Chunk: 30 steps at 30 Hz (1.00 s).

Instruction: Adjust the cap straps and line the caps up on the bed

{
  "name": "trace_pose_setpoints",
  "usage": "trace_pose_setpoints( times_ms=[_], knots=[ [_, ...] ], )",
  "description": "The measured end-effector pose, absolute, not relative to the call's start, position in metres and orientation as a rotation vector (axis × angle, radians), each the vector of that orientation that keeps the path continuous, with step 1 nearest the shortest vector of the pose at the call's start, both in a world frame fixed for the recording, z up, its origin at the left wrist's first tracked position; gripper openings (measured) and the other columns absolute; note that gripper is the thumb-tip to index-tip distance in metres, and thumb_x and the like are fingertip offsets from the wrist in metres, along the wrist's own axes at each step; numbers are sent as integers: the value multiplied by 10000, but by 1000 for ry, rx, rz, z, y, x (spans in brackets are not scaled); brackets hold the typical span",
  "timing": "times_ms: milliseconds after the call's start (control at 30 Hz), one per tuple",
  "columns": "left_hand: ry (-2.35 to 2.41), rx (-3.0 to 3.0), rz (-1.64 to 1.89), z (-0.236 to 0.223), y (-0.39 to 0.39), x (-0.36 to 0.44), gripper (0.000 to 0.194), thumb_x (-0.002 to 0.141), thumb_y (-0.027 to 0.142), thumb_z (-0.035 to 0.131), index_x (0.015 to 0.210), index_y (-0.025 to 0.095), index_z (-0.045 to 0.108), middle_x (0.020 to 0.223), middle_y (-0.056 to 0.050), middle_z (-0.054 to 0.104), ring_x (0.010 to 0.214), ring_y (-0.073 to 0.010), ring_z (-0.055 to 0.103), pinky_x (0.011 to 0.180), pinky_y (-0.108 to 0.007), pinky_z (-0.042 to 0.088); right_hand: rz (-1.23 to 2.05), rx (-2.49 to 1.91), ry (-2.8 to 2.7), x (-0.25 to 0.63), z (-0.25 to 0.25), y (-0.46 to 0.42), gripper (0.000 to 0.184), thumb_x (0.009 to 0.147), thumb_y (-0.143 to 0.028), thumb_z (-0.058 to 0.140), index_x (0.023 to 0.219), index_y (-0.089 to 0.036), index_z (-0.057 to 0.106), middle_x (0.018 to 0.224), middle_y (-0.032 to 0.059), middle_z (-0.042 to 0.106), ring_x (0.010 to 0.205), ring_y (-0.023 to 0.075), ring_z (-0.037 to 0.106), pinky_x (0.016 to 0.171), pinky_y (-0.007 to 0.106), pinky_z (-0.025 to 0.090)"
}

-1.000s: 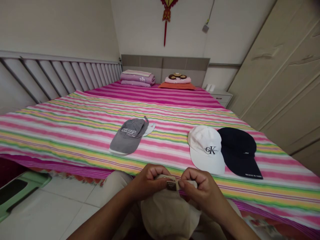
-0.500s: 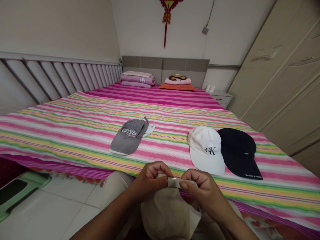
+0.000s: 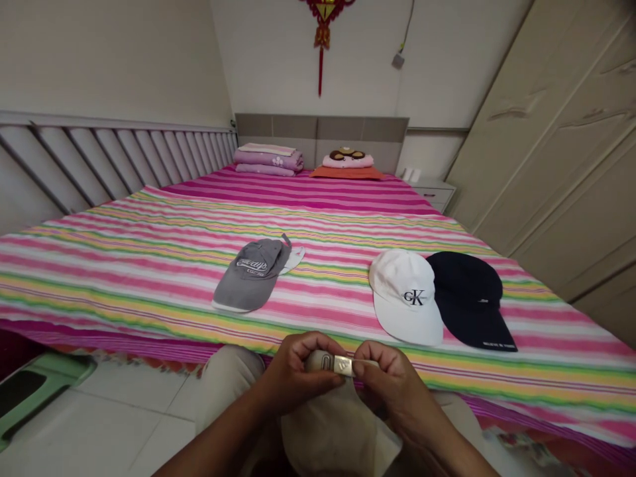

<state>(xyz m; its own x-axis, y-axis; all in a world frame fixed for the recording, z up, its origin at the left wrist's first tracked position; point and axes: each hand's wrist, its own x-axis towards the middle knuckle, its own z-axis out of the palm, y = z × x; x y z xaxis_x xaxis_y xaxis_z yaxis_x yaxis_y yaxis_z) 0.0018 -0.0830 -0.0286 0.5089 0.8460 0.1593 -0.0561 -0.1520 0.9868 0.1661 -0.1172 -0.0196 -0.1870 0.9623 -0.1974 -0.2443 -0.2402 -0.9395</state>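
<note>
Left hand (image 3: 293, 372): thumb and fingers closed on strap (image 3: 314, 362) of beige cap (image 3: 330, 434), left of metal buckle (image 3: 342, 366). Right hand (image 3: 392, 381): thumb and fingertips pinched at buckle's right edge. Buckle positioned between hands; cap body directly below, above lap. Beyond hands, on striped bed (image 3: 328, 291): gray cap (image 3: 253, 277), forward-left; white cap (image 3: 403, 288), forward-right, touching navy cap (image 3: 470, 291).

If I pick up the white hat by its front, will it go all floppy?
Probably only partly. The white hat's brim holds a smooth shape, so it's likely stiffish. Its rounded top looks like thin cloth, so it might squash. Pushed right, it'd probably bump the dark hat beside it.
</note>
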Motion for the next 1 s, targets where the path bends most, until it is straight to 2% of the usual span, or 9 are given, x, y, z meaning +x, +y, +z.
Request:
trace_pose_setpoints(
  times_ms=[167, 400, 533, 633, 867, 1000],
  knots=[
    [573, 1732, 1107, -27, -79, 3, 223, 647, 158, 671, 865, 178, 630, 840, -52, 610, 801, -174, 564, 720, -301, 429, 1483, -1116, -1009, 164, -13, -123, 298, 638, -388, 658, 584, -165, 467, 425, -72, 395, 381, 42, 253, 387, 206, 138],
    [548, 1601, 1097, -30, -82, 6, 206, 671, 174, 656, 876, 198, 640, 883, -58, 595, 849, -194, 561, 746, -324, 425, 1619, -1007, -928, 162, -14, -123, 338, 636, -422, 664, 570, -168, 451, 413, -87, 347, 383, 38, 204, 400, 212, 121],
    [575, 1529, 1087, -29, -84, 8, 193, 663, 184, 664, 854, 191, 638, 879, -55, 587, 850, -189, 549, 754, -314, 409, 1629, -993, -897, 160, -15, -123, 325, 664, -414, 647, 589, -167, 449, 418, -92, 325, 389, 39, 169, 410, 217, 99],
    [583, 1487, 1082, -30, -84, 8, 190, 669, 189, 657, 857, 190, 623, 886, -49, 567, 849, -178, 532, 750, -299, 396, 1605, -951, -924, 161, -15, -124, 310, 696, -442, 604, 650, -162, 476, 446, -79, 345, 420, 53, 194, 427, 215, 120],
    [554, 1393, 1024, -39, -85, 12, 180, 688, 209, 640, 861, 184, 596, 844, -27, 534, 798, -140, 497, 710, -259, 367, 1649, -1017, -944, 161, -16, -126, 296, 674, -371, 634, 621, -179, 415, 447, -87, 344, 418, 50, 193, 422, 209, 126],
    [519, 1349, 989, -39, -85, 12, 178, 679, 216, 649, 840, 168, 590, 795, -21, 527, 778, -134, 485, 688, -249, 355, 1619, -1012, -996, 162, -15, -125, 321, 656, -411, 644, 660, -184, 417, 481, -84, 348, 433, 54, 215, 419, 202, 133]
  ],
)
